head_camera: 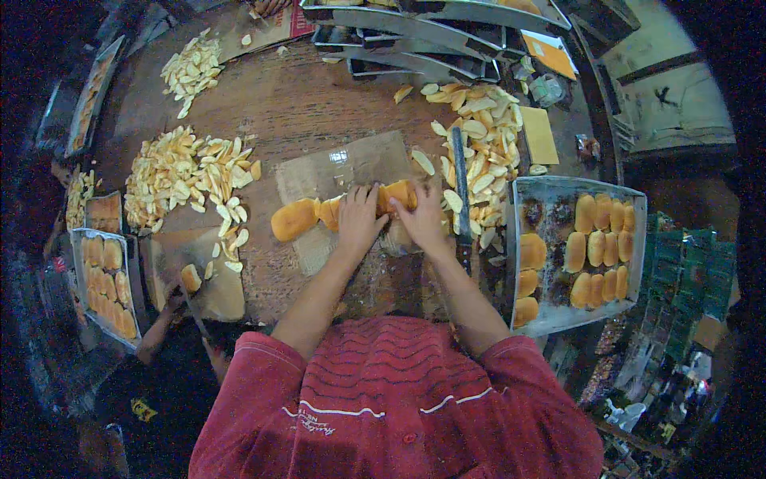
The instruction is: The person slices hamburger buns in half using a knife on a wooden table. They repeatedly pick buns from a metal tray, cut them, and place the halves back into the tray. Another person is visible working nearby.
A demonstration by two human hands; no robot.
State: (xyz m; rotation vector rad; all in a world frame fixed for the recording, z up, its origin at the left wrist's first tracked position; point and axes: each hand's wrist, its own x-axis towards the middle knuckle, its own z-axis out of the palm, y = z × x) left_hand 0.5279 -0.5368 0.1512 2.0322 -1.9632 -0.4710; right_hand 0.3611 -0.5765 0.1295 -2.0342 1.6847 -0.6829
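A row of joined golden bread rolls (294,220) lies across a flattened piece of cardboard (341,160) in front of me. My left hand (361,212) grips the middle of the row, its fingers hiding part of the bread. At the right end, my right hand (421,220) has its thumb and fingers around a roll (396,194). Just right of that hand lies a long knife (460,179), its blade along the edge of a heap of sliced bread (488,143).
A metal tray (553,326) of rolls stands at right, another tray (134,293) at far left. Bread slices (173,173) are heaped on the wooden table (281,102). Stacked trays (419,27) stand at the back. On the left, a co-worker's hand (175,299) holds bread beside a knife.
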